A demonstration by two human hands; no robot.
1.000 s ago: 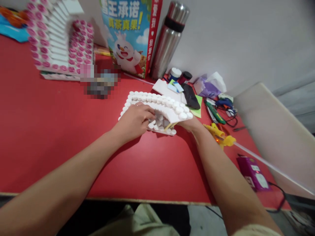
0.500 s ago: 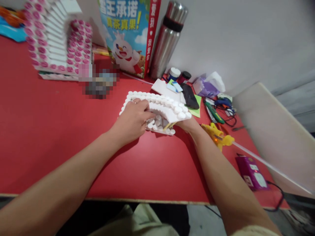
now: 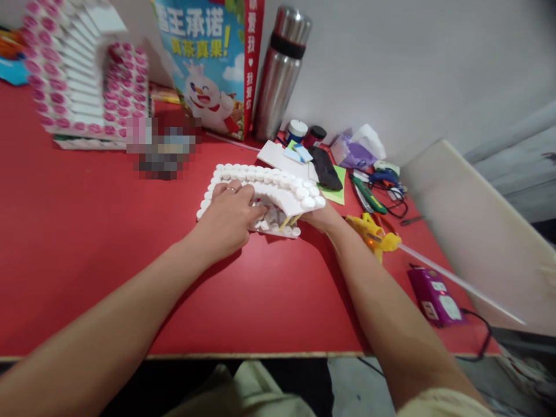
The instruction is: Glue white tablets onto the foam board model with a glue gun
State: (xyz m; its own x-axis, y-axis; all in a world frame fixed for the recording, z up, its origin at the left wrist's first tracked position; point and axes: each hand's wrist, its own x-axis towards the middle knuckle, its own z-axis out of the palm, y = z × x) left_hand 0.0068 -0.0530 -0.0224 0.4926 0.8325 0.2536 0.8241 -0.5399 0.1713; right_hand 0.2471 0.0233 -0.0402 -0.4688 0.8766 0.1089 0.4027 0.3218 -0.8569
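Note:
A white craft model (image 3: 284,200) with a curved arch and rows of small round white pieces lies on the red table (image 3: 282,295). Over its left part, my left hand (image 3: 229,219) is closed, fingers bent at the arch opening and a ring on one finger. My right hand (image 3: 320,218) reaches behind the model's right end. Its fingers are hidden there, so I cannot tell how they are set. Thin yellowish sticks (image 3: 290,221) show under the arch at the right, above a base with loose-looking white rounds.
A larger pink-and-white stepped model (image 3: 80,75) stands back left, beside a printed bag (image 3: 208,69) and a steel flask (image 3: 280,75). Rightward lie a black phone-like object (image 3: 326,168), a green-handled cutter (image 3: 369,196), a yellow glue gun (image 3: 372,234) with a long glue stick, and a purple power box (image 3: 436,295).
The whole scene has shifted slightly left as the head turned. Both hands remain at the white model, with little other visible change.

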